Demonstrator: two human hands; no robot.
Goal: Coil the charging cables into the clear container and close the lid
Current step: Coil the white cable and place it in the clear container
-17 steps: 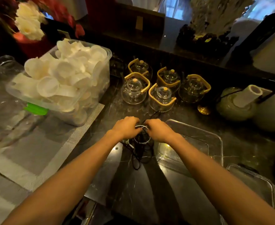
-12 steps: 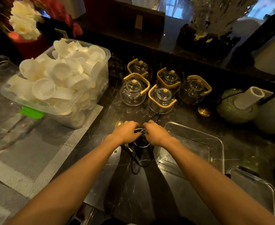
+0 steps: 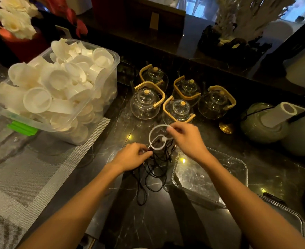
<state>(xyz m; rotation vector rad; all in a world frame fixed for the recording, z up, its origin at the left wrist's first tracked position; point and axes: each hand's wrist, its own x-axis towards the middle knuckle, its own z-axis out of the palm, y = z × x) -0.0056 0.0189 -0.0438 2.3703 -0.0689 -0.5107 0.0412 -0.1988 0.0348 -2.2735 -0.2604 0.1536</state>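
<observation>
A white cable [image 3: 152, 135] forms a loop above the dark marble counter. My right hand [image 3: 185, 139] pinches its upper end, lifted toward the teapots. My left hand [image 3: 132, 156] grips the lower part of the cable where it meets a tangle of black cables [image 3: 154, 169] lying on the counter. The clear container [image 3: 238, 168] sits open just right of the cables, with nothing visible inside. Its lid [image 3: 292, 218] lies flat at the lower right.
Several glass teapots [image 3: 145, 103] with wooden handles stand just behind the cables. A big clear bin [image 3: 87, 123] of white plastic cups sits at the left on a grey mat [image 3: 31, 177]. Green-grey jars [image 3: 259, 123] stand at the right.
My hands were close together over the cable pile. My right hand has since lifted up and away to the right, drawing the white cable out into a loop.
</observation>
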